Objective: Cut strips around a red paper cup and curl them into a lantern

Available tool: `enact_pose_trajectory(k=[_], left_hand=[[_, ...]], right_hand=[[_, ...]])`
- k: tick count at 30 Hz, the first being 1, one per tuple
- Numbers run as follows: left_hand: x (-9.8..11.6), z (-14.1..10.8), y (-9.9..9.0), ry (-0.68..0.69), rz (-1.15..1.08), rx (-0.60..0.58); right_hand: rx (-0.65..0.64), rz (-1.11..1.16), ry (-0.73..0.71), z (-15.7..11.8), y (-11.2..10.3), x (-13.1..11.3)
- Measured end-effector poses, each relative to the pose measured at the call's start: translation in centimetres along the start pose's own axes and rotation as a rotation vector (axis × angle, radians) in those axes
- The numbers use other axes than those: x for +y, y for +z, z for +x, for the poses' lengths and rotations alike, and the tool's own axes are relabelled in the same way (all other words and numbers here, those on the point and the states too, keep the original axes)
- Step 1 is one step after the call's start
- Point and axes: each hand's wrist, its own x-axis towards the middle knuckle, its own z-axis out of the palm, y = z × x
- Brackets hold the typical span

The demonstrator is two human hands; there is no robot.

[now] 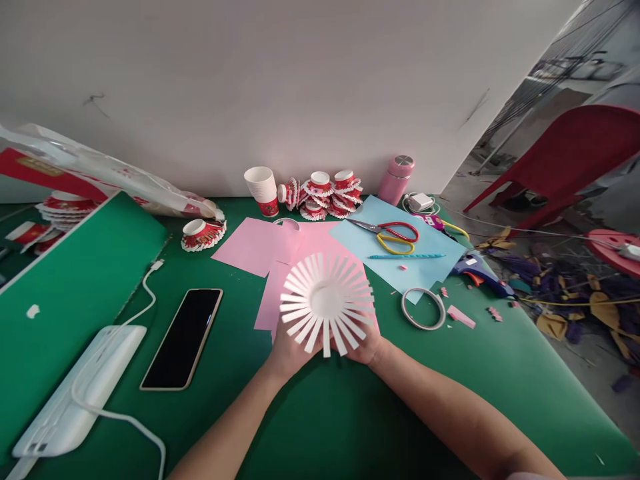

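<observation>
A paper cup (327, 300) with its wall cut into many white strips faces up, the strips spread out like a flower. My left hand (293, 347) and my right hand (367, 340) hold it from below, one on each side. The strips hide most of the fingers. Beneath and beyond the cut cup lie pink paper sheets (255, 245) on the green table (235, 413).
Behind stand stacked cups (261, 190), red-and-white cut cups (320, 193) and a pink bottle (397, 180). Scissors (400, 233) and a pen (407, 257) rest on blue paper (435, 270); tape (423, 309) lies nearby. Left are a phone (183, 339) and a power strip (80, 393).
</observation>
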Motion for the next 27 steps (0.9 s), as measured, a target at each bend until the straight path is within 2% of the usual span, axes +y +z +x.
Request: enact_pose_trajectory(k=[2, 4, 6, 9, 12, 16, 20, 27], left_hand=[[0.7, -0.5, -1.7, -0.052, 0.082, 0.069], [0.5, -1.1, -3.8, -0.068, 0.235, 0.093], [-0.7, -1.9, -6.3, -0.129, 0.423, 0.143], [-3.4, -3.2, -9.9, -0.331, 0.638, 0.217], [-5.8, -4.4, -12.0, -0.514, 0.752, 0.217], [-7.1, -4.7, -12.5, -0.685, 0.759, 0.152], [-6.9, -3.9, -12.4, -0.789, 0.752, 0.131], [-6.3, -3.4, -12.7, -0.850, 0.750, 0.120]], right_hand=[[0.006, 0.061, 0.015, 0.2, -0.6, -0.1], [0.040, 0.097, 0.018, 0.4, -1.1, -0.1], [0.060, 0.099, 0.023, 0.5, -1.4, -0.1], [0.068, 0.107, 0.020, 0.6, -1.6, 0.1], [0.053, 0.123, 0.001, 0.6, -1.9, 0.4], [-0.005, 0.110, -0.036, 0.8, -2.4, 0.6], [-0.004, 0.126, -0.030, 0.9, -2.4, 0.7], [-0.002, 0.114, -0.024, 0.9, -2.1, 0.6]])
